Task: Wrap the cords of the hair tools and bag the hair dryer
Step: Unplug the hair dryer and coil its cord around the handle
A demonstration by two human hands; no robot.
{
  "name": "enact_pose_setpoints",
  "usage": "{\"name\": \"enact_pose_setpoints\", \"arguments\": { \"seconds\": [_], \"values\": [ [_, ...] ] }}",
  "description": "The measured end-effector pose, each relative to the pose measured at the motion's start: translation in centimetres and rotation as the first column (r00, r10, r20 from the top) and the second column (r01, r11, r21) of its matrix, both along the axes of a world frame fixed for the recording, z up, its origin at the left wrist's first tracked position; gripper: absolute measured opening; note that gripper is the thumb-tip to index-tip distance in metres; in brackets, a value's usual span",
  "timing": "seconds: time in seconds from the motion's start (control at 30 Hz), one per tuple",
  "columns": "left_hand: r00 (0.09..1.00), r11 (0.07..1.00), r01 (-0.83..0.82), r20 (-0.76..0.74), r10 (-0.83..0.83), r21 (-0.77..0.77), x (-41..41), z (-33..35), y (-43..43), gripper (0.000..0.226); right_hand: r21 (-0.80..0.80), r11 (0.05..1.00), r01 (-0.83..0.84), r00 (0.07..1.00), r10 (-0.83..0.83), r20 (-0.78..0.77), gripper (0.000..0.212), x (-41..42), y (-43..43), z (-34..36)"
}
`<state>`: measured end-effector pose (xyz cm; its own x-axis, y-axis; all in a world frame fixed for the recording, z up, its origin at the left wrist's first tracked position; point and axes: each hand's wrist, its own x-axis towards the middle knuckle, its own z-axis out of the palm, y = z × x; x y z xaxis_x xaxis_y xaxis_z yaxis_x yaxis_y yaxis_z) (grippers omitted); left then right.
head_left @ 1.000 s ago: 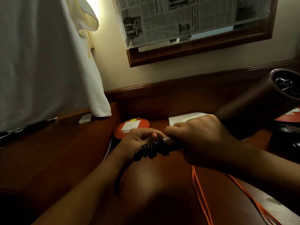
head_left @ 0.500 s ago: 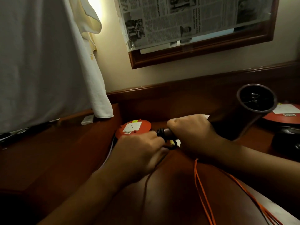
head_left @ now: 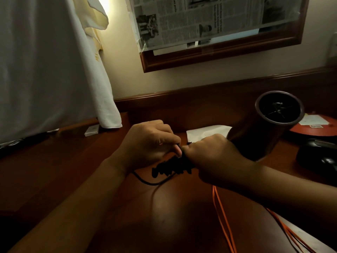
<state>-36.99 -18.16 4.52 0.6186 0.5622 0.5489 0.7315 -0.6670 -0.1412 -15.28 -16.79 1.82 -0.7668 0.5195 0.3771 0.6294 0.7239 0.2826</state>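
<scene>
Both hands (head_left: 151, 143) (head_left: 217, 157) wind cord (head_left: 171, 168) (dryer (head_left: 269, 125) held).

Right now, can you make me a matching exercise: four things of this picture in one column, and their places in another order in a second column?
Things:
1. dark round-barrelled hair dryer
2. thin orange cord
3. black coiled cord
4. white hanging cloth

Places:
A. at the left, above the desk edge
B. between the two hands
C. held up by the right hand
D. lying on the desk under the right forearm

Pairs: 1-C, 2-D, 3-B, 4-A
</scene>
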Motion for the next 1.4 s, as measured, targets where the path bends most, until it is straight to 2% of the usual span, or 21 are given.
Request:
{"name": "enact_pose_setpoints", "arguments": {
  "seconds": [0.1, 0.23, 0.4, 0.43, 0.47, 0.5, 0.53, 0.57, 0.6, 0.63, 0.67, 0.73, 0.77, 0.83, 1.0, 1.13, 1.27, 1.4],
  "values": [
    [0.984, 0.990, 0.044, 0.177, -0.021, -0.130, -0.6, -0.7, 0.6, 0.017, 0.035, 0.999, 0.012, 1.000, -0.012, -0.010, 0.015, 0.3, 0.3, 0.1],
    [0.915, 0.948, 0.141, 0.403, -0.015, -0.285, -0.8, -1.2, 0.8, 0.010, 0.038, 0.999, 0.012, 0.999, -0.011, -0.031, 0.022, 0.8, 0.2, 0.8],
    [0.880, 0.916, 0.143, 0.472, 0.057, -0.376, -0.4, -1.8, 1.6, 0.012, 0.044, 0.999, -0.022, 0.997, 0.026, -0.078, 0.018, 1.0, -1.1, 1.6],
    [0.861, 0.892, 0.141, 0.499, 0.104, -0.429, -0.7, -2.2, 1.6, 0.015, 0.029, 0.999, -0.023, 0.994, 0.026, -0.110, 0.021, 1.0, -1.6, 2.2],
    [0.808, 0.839, 0.131, 0.547, 0.217, -0.528, -0.7, -2.5, 1.4, 0.027, 0.003, 1.000, -0.016, 0.991, 0.016, -0.134, 0.022, 0.9, -1.9, 2.6],
    [0.699, 0.750, 0.120, 0.592, 0.401, -0.650, -0.8, -3.1, 1.1, 0.048, -0.021, 1.000, -0.007, 0.989, 0.003, -0.148, 0.023, 0.9, -2.1, 2.9],
    [0.647, 0.635, 0.022, 0.495, 0.580, -0.772, -0.5, -3.9, 0.6, 0.064, -0.027, 1.000, 0.008, 0.987, -0.013, -0.158, 0.023, 0.9, -2.0, 3.3],
    [0.677, 0.583, -0.147, 0.348, 0.648, -0.799, 0.3, -4.4, 0.2, 0.063, -0.026, 0.999, 0.022, 0.985, -0.026, -0.172, 0.024, 0.9, -1.8, 3.6],
    [0.756, 0.654, -0.298, 0.247, 0.607, -0.695, 1.3, -4.5, -0.1, 0.048, -0.024, 0.999, 0.033, 0.980, -0.037, -0.198, 0.024, 1.0, -1.4, 3.7],
    [0.841, 0.786, -0.325, 0.219, 0.495, -0.526, 2.1, -5.0, -0.1, 0.035, -0.031, 0.999, 0.044, 0.971, -0.050, -0.234, 0.026, 1.1, -1.0, 3.9],
    [0.912, 0.876, -0.277, 0.179, 0.369, -0.394, 2.8, -5.2, -0.5, 0.032, -0.046, 0.997, 0.064, 0.962, -0.074, -0.264, 0.028, 1.3, -0.4, 3.9],
    [0.936, 0.892, -0.343, -0.027, 0.351, -0.295, 2.8, -5.6, -0.8, 0.044, -0.063, 0.991, 0.117, 0.949, -0.131, -0.287, 0.031, 1.3, 0.7, 3.9],
    [0.923, 0.890, -0.380, -0.052, 0.380, -0.252, 2.7, -5.6, -0.8, 0.047, -0.062, 0.987, 0.150, 0.945, -0.162, -0.284, 0.031, 1.2, 1.2, 3.9],
    [0.929, 0.929, -0.365, -0.094, 0.359, -0.063, 3.5, -5.1, -2.0, 0.043, -0.061, 0.975, 0.213, 0.938, -0.222, -0.265, 0.028, 0.9, 2.2, 3.6],
    [0.966, 0.969, -0.213, -0.122, 0.228, 0.123, 3.3, -1.5, -2.3, 0.029, -0.054, 0.967, 0.251, 0.959, -0.256, -0.120, 0.025, 0.1, 3.5, 2.3],
    [0.987, 0.981, -0.139, -0.063, 0.148, 0.137, 2.0, 1.7, -0.5, 0.015, -0.036, 0.979, 0.199, 0.980, -0.199, 0.008, 0.020, -0.4, 3.1, 1.8],
    [0.995, 0.995, -0.017, 0.098, 0.027, -0.101, 0.5, 3.1, 2.0, 0.015, -0.008, 0.989, 0.149, 0.988, -0.149, 0.029, 0.024, 0.0, 2.1, 2.4],
    [0.968, 0.953, 0.104, 0.250, -0.031, -0.285, 0.2, 3.5, 3.2, 0.025, 0.017, 0.992, 0.126, 0.992, -0.127, 0.020, 0.024, 1.0, 1.6, 3.1]
  ]
}}
